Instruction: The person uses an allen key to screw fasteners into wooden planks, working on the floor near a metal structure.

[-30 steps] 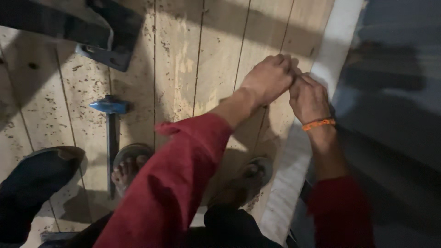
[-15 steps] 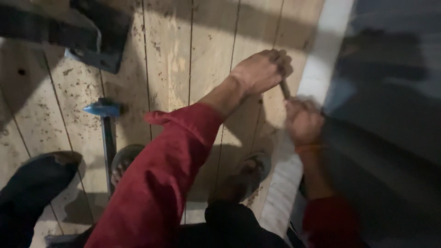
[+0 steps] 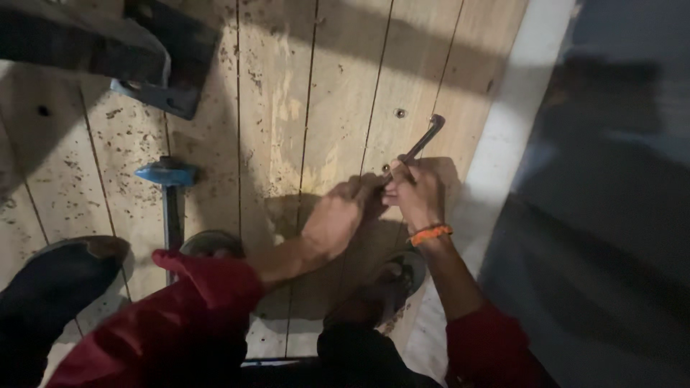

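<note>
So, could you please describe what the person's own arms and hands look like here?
Both arms wear red long sleeves pushed up to about the elbow, leaving the forearms bare. The left hand is bare, without a glove. The right hand is bare too, with an orange band around its wrist.

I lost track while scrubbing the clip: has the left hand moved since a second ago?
Yes. The left hand has moved away from the white edge strip, back toward the person's feet.

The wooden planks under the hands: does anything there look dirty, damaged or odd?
Yes. Dark crumbs and specks lie scattered over the wooden planks, thickest at the left near the blue-headed hammer. Both the left hand and right hand grip a bent metal bar.
</note>
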